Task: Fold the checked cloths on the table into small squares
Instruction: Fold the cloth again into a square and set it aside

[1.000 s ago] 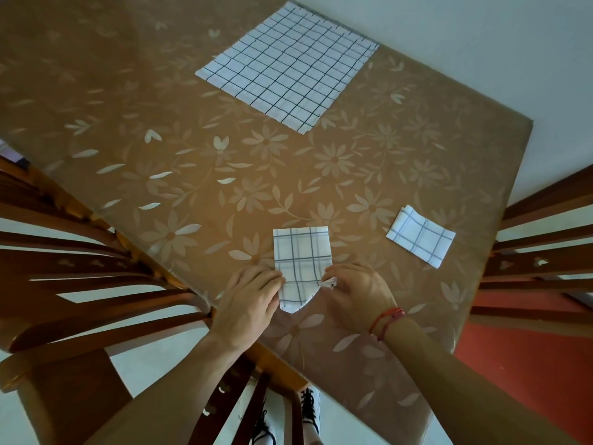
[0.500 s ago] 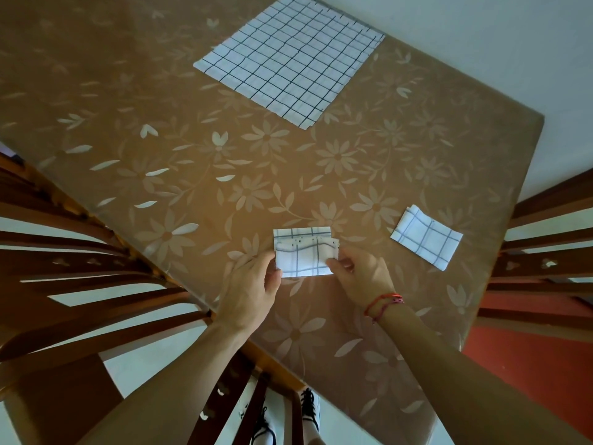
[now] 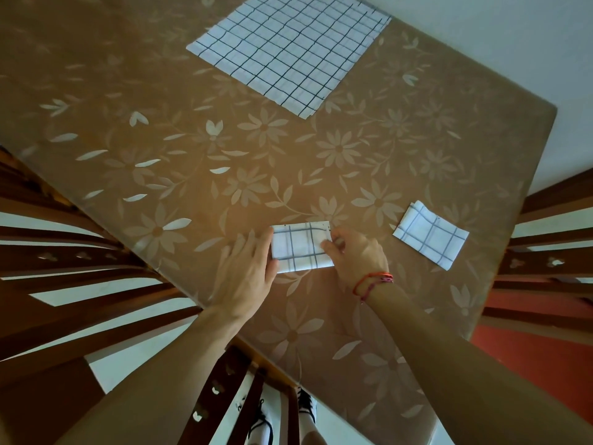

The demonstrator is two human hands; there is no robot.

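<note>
A small folded checked cloth lies on the brown flowered table near its front edge. My left hand lies flat at the cloth's left edge, fingers straight. My right hand holds the cloth's right edge, its fingertips curled onto the fabric. A second folded checked cloth rests to the right, untouched. A large stack of unfolded checked cloths lies flat at the far side of the table.
Wooden chair backs stand at the left, at the right and just below the table's front edge. A white wall runs behind the table. My shoes show on the floor below.
The near half of the cloth has been folded up over the far half, making a small rectangle. Both hands moved forward with it; my left hand now lies flat beside it.
</note>
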